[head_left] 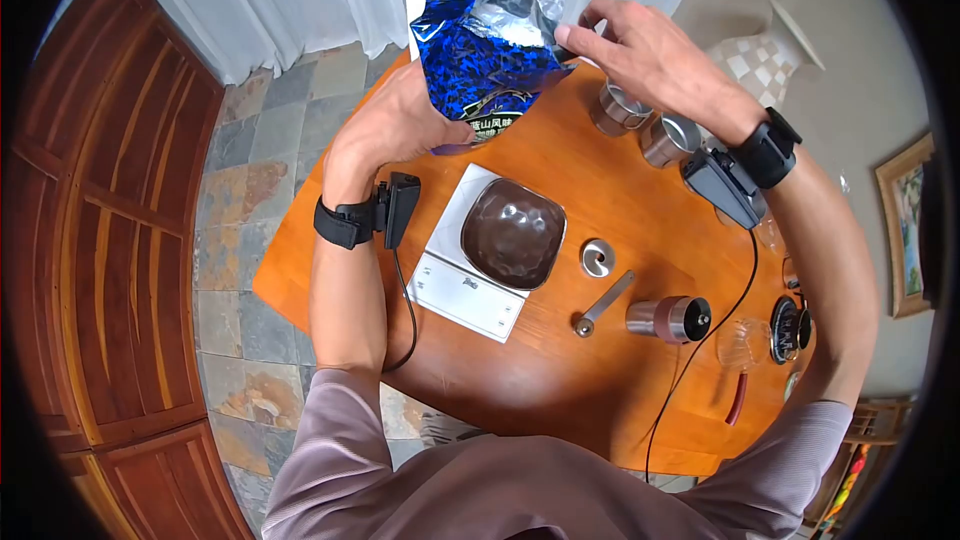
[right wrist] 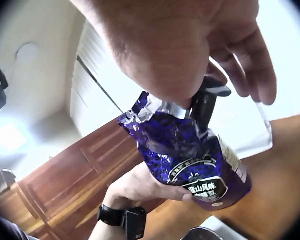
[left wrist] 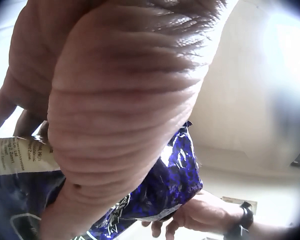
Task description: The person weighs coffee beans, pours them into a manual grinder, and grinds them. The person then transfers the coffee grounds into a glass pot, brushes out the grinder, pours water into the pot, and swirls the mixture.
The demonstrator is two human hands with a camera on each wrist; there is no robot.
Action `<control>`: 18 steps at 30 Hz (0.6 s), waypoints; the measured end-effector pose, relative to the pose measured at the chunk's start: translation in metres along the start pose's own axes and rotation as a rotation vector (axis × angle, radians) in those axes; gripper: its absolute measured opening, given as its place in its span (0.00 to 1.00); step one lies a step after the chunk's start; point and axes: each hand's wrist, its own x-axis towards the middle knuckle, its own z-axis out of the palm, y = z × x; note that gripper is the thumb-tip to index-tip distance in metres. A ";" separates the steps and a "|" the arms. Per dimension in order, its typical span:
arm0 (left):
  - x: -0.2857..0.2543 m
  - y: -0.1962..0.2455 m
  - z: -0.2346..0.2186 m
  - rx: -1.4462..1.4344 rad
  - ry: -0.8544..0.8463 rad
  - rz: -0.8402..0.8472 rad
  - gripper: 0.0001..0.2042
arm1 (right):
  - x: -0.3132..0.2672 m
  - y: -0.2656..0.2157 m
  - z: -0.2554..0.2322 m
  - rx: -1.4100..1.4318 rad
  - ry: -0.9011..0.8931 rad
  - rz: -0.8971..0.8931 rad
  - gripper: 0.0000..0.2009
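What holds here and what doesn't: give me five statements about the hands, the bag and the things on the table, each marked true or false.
1. The left hand grips the blue bag. True.
2. The bag's top is neatly sealed. False: it is open and ragged, its silvery lining showing.
3. The brown bowl sits on the white scale. True.
4. The right hand lies flat on the scale. False: it is raised at the bag's top edge, holding a dark object.
5. The metal cylinder with the brown band is on the table. True.
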 end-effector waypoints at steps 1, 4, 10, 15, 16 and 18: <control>0.001 -0.001 0.000 0.002 0.022 0.016 0.28 | 0.001 0.000 0.004 0.009 0.004 0.001 0.24; 0.002 0.001 0.000 0.171 0.026 0.043 0.29 | -0.001 -0.002 0.014 0.370 -0.136 0.269 0.26; 0.001 0.001 0.002 0.131 0.036 0.089 0.32 | -0.012 -0.001 0.006 0.016 0.259 -0.310 0.16; -0.001 0.011 0.005 0.124 -0.042 0.017 0.37 | -0.003 -0.001 0.017 -0.028 0.162 -0.504 0.15; -0.002 0.009 0.007 0.171 -0.001 0.117 0.40 | 0.001 -0.001 0.024 -0.026 0.162 -0.501 0.15; -0.002 0.013 0.005 0.178 -0.021 0.035 0.41 | 0.010 0.000 0.040 0.110 0.157 -0.391 0.12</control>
